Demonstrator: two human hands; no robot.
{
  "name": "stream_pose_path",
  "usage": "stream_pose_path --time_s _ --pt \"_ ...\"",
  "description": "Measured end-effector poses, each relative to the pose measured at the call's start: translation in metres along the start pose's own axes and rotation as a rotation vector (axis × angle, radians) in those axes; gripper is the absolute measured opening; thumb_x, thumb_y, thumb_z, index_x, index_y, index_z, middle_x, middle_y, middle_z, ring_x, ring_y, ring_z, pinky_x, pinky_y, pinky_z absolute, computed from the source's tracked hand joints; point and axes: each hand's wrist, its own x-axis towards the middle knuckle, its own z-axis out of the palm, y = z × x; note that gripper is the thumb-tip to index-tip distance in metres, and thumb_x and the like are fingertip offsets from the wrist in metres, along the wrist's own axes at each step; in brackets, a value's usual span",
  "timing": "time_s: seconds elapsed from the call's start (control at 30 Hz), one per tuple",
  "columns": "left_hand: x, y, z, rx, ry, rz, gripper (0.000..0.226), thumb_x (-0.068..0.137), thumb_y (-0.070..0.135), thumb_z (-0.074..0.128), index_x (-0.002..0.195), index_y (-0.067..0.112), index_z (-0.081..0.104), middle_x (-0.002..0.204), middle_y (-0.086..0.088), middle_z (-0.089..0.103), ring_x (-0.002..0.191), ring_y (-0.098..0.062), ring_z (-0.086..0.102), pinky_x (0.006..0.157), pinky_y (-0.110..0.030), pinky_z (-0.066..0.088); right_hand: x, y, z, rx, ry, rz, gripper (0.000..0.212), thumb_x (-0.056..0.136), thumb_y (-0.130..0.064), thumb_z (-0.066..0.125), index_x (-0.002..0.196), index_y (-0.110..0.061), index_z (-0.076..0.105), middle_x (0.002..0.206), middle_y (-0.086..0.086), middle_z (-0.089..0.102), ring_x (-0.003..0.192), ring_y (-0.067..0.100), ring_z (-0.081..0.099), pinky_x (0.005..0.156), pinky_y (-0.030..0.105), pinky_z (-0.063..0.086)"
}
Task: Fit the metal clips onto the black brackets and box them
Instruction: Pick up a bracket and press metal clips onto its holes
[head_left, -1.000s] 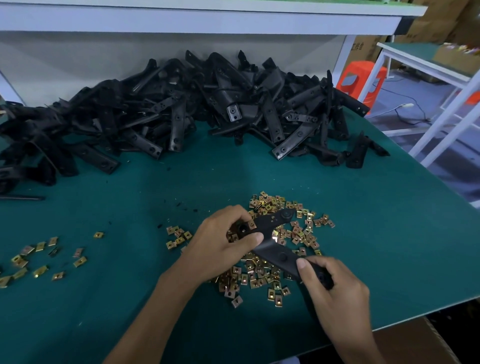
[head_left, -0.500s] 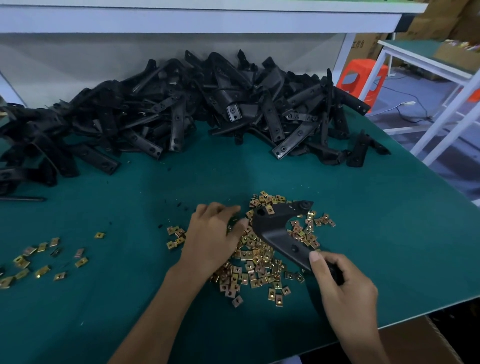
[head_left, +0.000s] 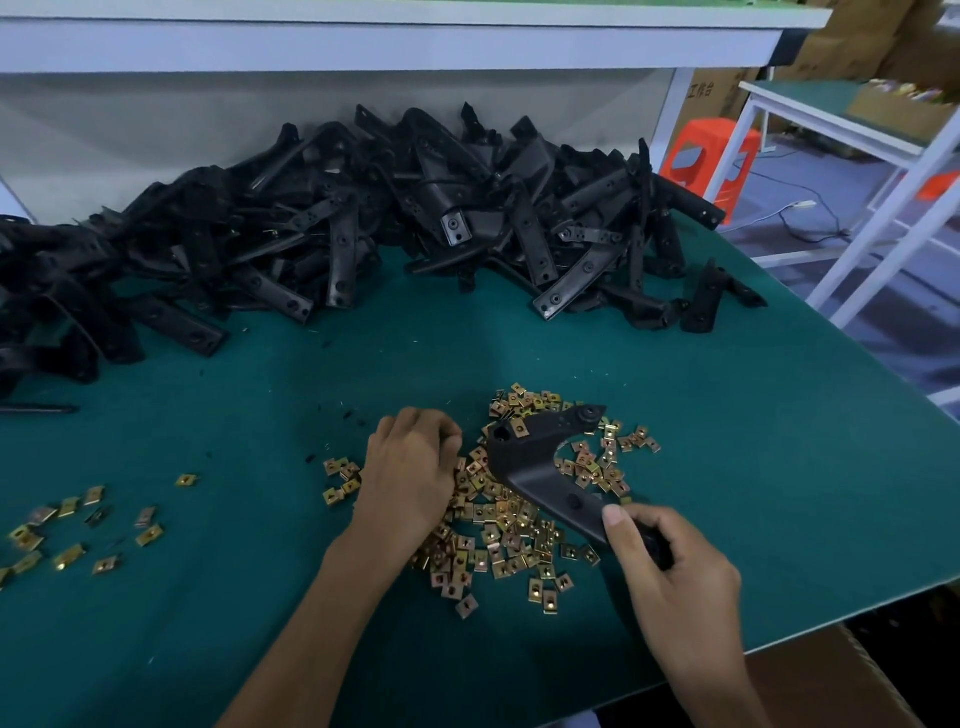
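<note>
My right hand (head_left: 675, 577) grips the lower end of a curved black bracket (head_left: 535, 457), holding it over a heap of brass-coloured metal clips (head_left: 498, 525) on the green table. One clip (head_left: 518, 427) sits on the bracket's upper left end. My left hand (head_left: 410, 473) lies on the left side of the clip heap with its fingers curled down among the clips. Whether it pinches a clip is hidden.
A big pile of black brackets (head_left: 363, 228) fills the back of the green table (head_left: 753, 441). A smaller scatter of clips (head_left: 72, 530) lies at the left. A cardboard box (head_left: 831, 680) stands below the table's front right edge. White racks and an orange stool (head_left: 711, 156) are to the right.
My left hand has let go of the bracket's upper end and dropped onto the clip heap. My right hand has swung the bracket slightly to the right, keeping its hold.
</note>
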Motion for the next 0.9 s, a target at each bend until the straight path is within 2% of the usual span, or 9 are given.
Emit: stream_pose_path --time_s 0.07,0.17,0.27,0.33,0.43,0.6,0.73,0.8,0.9 --pt "-0.001 0.001 -0.004 -0.130 0.026 0.006 0.012 0.105 0.025 0.049 0.109 0.017 0.058 0.099 0.004 0.065 0.096 -0.017 0.058 0.084 -0.034 0.046 0.000 0.000 0.000 -0.007 0.003 -0.011 0.025 0.079 -0.064 0.057 0.078 -0.041 0.068 0.084 -0.022 0.069 0.083 0.002 0.064 0.063 0.009 0.043" --pt "0.000 0.001 -0.014 -0.395 0.069 -0.033 0.007 0.105 0.026 0.051 0.104 0.028 0.058 0.089 0.017 0.066 0.086 0.000 0.063 0.075 -0.022 0.051 -0.002 0.000 0.000 -0.028 -0.015 -0.032 0.026 0.079 -0.064 0.057 0.080 -0.041 0.069 0.084 -0.020 0.069 0.082 0.004 0.064 0.063 0.011 0.043" --pt "0.002 0.000 -0.019 -0.646 0.007 -0.119 0.023 0.104 0.022 0.053 0.100 0.039 0.068 0.087 0.020 0.066 0.081 -0.001 0.060 0.072 -0.019 0.048 -0.004 0.001 0.001 -0.067 -0.033 -0.066 0.026 0.080 -0.061 0.058 0.083 -0.038 0.071 0.078 -0.015 0.068 0.082 0.003 0.064 0.064 0.011 0.043" --pt "0.000 0.002 -0.019 -0.863 -0.080 -0.168 0.030 0.104 0.018 0.053 0.102 0.040 0.073 0.085 0.014 0.064 0.078 -0.001 0.058 0.074 -0.017 0.046 -0.005 0.000 0.001 -0.087 -0.036 -0.090 0.027 0.081 -0.059 0.060 0.086 -0.035 0.072 0.079 -0.015 0.068 0.083 0.003 0.064 0.064 0.012 0.044" --pt "-0.001 0.006 -0.019 -1.068 -0.142 -0.167 0.022 0.098 0.015 0.064 0.107 0.032 0.074 0.087 0.015 0.065 0.088 -0.003 0.061 0.079 -0.016 0.051 -0.006 0.000 0.001 -0.119 -0.045 -0.122 0.029 0.082 -0.056 0.060 0.088 -0.032 0.073 0.079 -0.015 0.067 0.084 0.002 0.063 0.065 0.012 0.045" --pt "-0.001 0.012 -0.020 -1.120 -0.142 -0.117 0.010 0.088 0.021 0.073 0.093 0.030 0.076 0.090 0.002 0.069 0.085 -0.008 0.061 0.081 -0.020 0.053 -0.006 0.000 0.002 -0.141 -0.044 -0.143 0.031 0.082 -0.055 0.061 0.089 -0.028 0.074 0.079 -0.014 0.066 0.084 0.004 0.063 0.065 0.014 0.045" --pt "-0.004 0.014 -0.020 -1.050 -0.208 -0.070 0.022 0.098 0.023 0.062 0.103 0.038 0.077 0.087 0.010 0.067 0.081 0.001 0.059 0.076 -0.012 0.049 -0.009 0.000 0.002 -0.165 -0.059 -0.166 0.028 0.083 -0.053 0.063 0.091 -0.029 0.074 0.082 -0.016 0.066 0.085 0.003 0.064 0.067 0.013 0.045" --pt "-0.005 0.014 -0.021 -1.053 -0.263 -0.069 0.028 0.102 0.020 0.056 0.109 0.039 0.076 0.080 0.010 0.062 0.078 -0.002 0.057 0.073 -0.012 0.048 -0.010 0.000 0.003 -0.186 -0.067 -0.184 0.028 0.084 -0.052 0.063 0.092 -0.028 0.075 0.082 -0.016 0.064 0.083 0.003 0.063 0.067 0.011 0.043" --pt "-0.007 0.017 -0.021 -1.082 -0.313 -0.090 0.025 0.099 0.019 0.062 0.111 0.037 0.075 0.083 0.013 0.065 0.080 -0.001 0.062 0.071 -0.014 0.050 -0.012 0.000 0.004 -0.217 -0.057 -0.213 0.029 0.086 -0.052 0.067 0.093 -0.025 0.075 0.082 -0.018 0.062 0.081 0.001 0.062 0.066 0.007 0.041"
